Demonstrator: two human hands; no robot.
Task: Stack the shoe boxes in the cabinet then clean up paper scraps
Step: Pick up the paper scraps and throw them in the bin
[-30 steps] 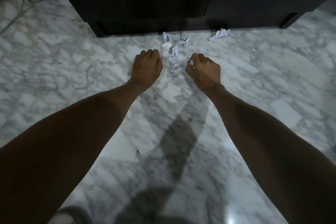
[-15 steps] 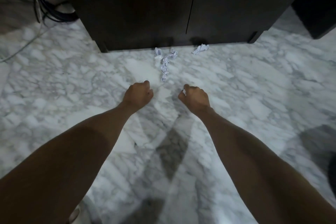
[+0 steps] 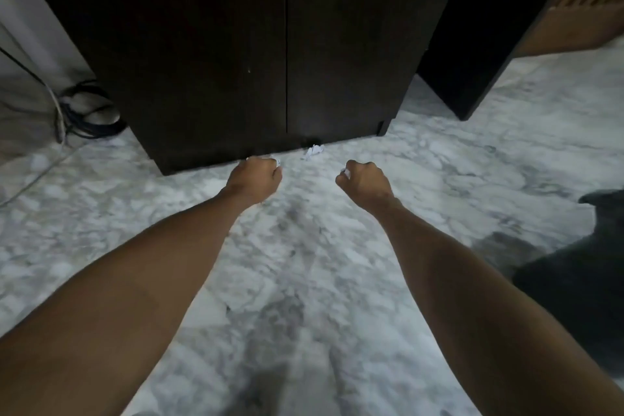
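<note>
Inside the curled fingers of the right hand a white sliver of paper scrap shows, so that fist is closed on a scrap, while the left hand is balled too, white bits peeking at its knuckles, likely gripping scraps to carry them off together. Beyond them one crumpled scrap lies on the marble floor just at the foot of the dark cabinet, whose doors are shut, suggesting the boxes are put away.
</note>
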